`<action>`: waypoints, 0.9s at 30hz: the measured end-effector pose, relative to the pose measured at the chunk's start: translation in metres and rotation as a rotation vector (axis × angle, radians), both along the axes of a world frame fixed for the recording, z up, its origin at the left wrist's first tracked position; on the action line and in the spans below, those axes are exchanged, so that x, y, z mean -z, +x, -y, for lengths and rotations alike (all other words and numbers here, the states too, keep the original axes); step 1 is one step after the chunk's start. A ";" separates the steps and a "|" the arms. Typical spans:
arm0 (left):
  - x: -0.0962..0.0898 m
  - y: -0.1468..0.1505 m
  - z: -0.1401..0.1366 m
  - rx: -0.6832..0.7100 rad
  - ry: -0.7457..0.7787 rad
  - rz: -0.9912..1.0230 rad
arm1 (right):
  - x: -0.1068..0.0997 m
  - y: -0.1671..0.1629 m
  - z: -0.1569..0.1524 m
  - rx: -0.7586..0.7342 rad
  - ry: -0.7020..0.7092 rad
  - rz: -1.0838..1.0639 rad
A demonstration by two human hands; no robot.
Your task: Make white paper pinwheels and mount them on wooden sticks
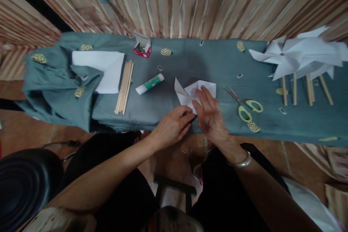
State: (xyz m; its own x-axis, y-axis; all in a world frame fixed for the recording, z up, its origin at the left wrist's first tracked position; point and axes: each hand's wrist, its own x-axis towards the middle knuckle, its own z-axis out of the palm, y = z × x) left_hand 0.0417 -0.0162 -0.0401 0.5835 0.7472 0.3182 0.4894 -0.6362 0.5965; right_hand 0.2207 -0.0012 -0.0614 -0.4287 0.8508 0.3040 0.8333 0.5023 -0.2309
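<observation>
A partly folded white paper pinwheel (191, 90) lies near the table's front edge, one blade standing up at its left. My left hand (174, 123) is closed, its thumb and fingertips pinching the paper's lower edge. My right hand (210, 116) rests over the right part of the paper, fingers stretched out and touching it. Fingers and palm hide some of the lower paper. To the left lies a glue stick (150, 83) with a green label. Green-handled scissors (244, 105) lie to the right, blades apart.
Several wooden sticks (124, 87) lie beside a stack of white paper (110, 76) on the left. A small red box (142, 49) holding metal pins stands at the back. Finished paper pinwheels (296, 56) on sticks are piled at the right. Curtains (190, 3) hang behind the cloth-covered table (168, 108).
</observation>
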 end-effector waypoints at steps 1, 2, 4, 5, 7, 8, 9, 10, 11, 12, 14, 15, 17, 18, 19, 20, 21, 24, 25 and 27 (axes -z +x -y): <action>-0.002 -0.002 -0.003 -0.010 0.003 0.029 | 0.001 -0.001 -0.001 -0.003 0.008 0.002; -0.005 -0.004 -0.007 -0.030 0.013 0.056 | 0.001 -0.001 -0.001 -0.008 0.022 -0.001; -0.010 -0.009 -0.015 -0.102 0.070 0.102 | 0.003 -0.002 -0.002 -0.017 0.038 -0.017; -0.013 -0.011 -0.018 -0.137 0.094 0.114 | 0.003 -0.002 -0.003 -0.017 0.039 -0.029; -0.018 -0.013 -0.022 -0.185 0.150 0.142 | 0.003 -0.003 -0.004 -0.017 0.031 -0.045; -0.020 -0.013 -0.022 -0.202 0.166 0.155 | 0.003 -0.004 -0.004 -0.021 0.023 -0.051; -0.022 -0.014 -0.022 -0.213 0.176 0.164 | 0.003 -0.004 -0.003 -0.027 0.016 -0.059; -0.025 -0.014 -0.019 -0.218 0.179 0.171 | 0.002 -0.005 -0.003 -0.033 0.007 -0.066; -0.029 -0.014 -0.016 -0.221 0.177 0.172 | 0.001 -0.005 -0.003 -0.039 -0.001 -0.074; -0.033 -0.015 -0.011 -0.223 0.171 0.171 | 0.001 -0.006 -0.002 -0.043 -0.007 -0.079; -0.042 -0.018 0.000 -0.243 0.152 0.167 | 0.000 -0.007 -0.001 -0.044 -0.008 -0.081; -0.047 -0.020 0.007 -0.262 0.137 0.167 | -0.001 -0.008 0.000 -0.042 -0.006 -0.079; -0.053 -0.024 0.023 -0.312 0.097 0.175 | -0.001 -0.008 0.000 -0.029 -0.005 -0.075; -0.055 -0.026 0.031 -0.333 0.072 0.181 | -0.001 -0.008 0.001 -0.018 -0.010 -0.073; -0.055 -0.028 0.039 -0.349 0.044 0.183 | -0.002 -0.008 0.001 -0.006 -0.020 -0.071; -0.054 -0.029 0.046 -0.358 0.021 0.187 | -0.002 -0.008 0.001 0.007 -0.032 -0.069; -0.051 -0.029 0.052 -0.362 -0.004 0.187 | -0.003 -0.008 0.002 0.024 -0.043 -0.067; -0.042 -0.023 0.062 -0.347 -0.018 0.157 | -0.005 -0.008 0.005 0.066 -0.052 -0.067; -0.039 -0.018 0.061 -0.338 0.010 0.115 | -0.005 -0.008 0.007 0.080 -0.051 -0.073; -0.033 -0.007 0.054 -0.300 0.073 -0.013 | -0.004 -0.008 0.009 0.123 -0.057 -0.103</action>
State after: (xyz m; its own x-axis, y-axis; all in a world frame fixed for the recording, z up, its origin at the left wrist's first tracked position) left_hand 0.0345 -0.0705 -0.0074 0.3447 0.8621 0.3714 0.6695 -0.5032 0.5465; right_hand 0.2131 -0.0102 -0.0573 -0.2893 0.9120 0.2907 0.8580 0.3817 -0.3436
